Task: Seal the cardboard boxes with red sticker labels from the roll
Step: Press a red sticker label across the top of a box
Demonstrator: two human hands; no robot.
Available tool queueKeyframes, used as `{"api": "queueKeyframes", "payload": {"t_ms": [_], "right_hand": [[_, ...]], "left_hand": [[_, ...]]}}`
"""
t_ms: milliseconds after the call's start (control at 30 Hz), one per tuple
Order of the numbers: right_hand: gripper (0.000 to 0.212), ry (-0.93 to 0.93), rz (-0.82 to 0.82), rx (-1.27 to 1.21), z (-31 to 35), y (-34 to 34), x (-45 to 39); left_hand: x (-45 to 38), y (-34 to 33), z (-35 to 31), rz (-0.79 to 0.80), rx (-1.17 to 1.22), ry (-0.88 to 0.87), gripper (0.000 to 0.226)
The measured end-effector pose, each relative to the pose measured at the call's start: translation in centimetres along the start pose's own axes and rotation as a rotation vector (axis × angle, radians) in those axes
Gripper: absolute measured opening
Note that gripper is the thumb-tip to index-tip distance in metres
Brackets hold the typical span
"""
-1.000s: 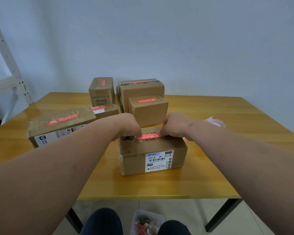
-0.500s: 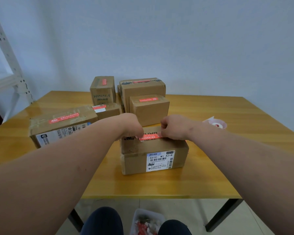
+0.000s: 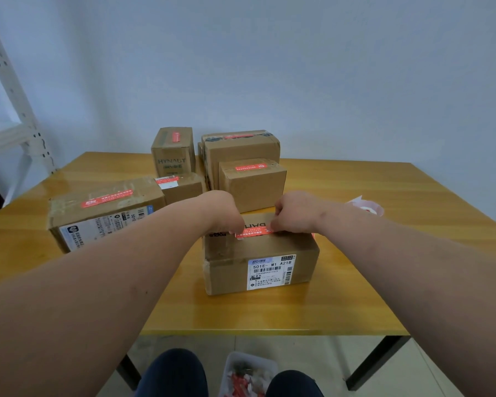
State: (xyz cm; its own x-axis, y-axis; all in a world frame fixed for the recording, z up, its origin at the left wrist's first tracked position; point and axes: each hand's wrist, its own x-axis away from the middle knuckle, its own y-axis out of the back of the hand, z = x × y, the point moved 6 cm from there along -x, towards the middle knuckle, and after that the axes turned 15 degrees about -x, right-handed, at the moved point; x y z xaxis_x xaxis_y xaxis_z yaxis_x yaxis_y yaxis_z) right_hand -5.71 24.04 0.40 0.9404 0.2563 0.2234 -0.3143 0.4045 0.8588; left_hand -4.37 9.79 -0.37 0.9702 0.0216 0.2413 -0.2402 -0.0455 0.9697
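- Lying across the top seam of the nearest cardboard box (image 3: pixel 258 262), the red sticker label (image 3: pixel 254 232) sits between both hands; this box stands at the middle of the bench (image 3: pixel 384 282)
- left hand (image 3: pixel 224 213) has its grip curled, fingertips down on the label's left end; right hand (image 3: pixel 294 212) has its grip curled, pinching the label's right end
- label roll (image 3: pixel 365 207) rests on the bench just right of the right wrist
- five other boxes, each with a red label, stand behind and to the left, among them a long box (image 3: pixel 103 213)
- bin (image 3: pixel 248 373) of scraps sits on the floor between the knees
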Motion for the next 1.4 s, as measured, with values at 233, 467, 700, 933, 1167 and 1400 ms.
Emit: {"api": "queueKeyframes", "payload": {"t_ms": [233, 467, 700, 933, 1167, 1400], "right_hand": [[0.035, -0.128, 0.019, -0.218, -1.1, 0.8, 0.6], [0.036, -0.245, 0.071, -0.404, -1.4, -0.1, 0.8], [0.073, -0.256, 0.062, -0.500, -1.4, -1.6, 0.1], [0.038, -0.275, 0.152, -0.682, -2.5, -0.9, 0.4], [0.049, -0.272, 0.184, -0.712, -2.3, -1.5, 0.4], [0.035, -0.319, 0.164, -0.737, -2.6, -1.6, 0.3]], "left_hand": [[0.3, 0.0, 1.4, -0.003, 0.093, 0.034, 0.034], [0.4, -0.3, 2.1, 0.074, 0.263, -0.011, 0.020], [0.5, -1.0, 1.0, 0.020, 0.265, 0.036, 0.053], [1.2, -0.7, 2.1, 0.091, 0.410, -0.005, 0.026], [1.3, -1.1, 1.4, 0.091, 0.417, -0.010, 0.028], [1.5, -0.9, 1.9, 0.132, 0.474, -0.030, 0.025]]}}
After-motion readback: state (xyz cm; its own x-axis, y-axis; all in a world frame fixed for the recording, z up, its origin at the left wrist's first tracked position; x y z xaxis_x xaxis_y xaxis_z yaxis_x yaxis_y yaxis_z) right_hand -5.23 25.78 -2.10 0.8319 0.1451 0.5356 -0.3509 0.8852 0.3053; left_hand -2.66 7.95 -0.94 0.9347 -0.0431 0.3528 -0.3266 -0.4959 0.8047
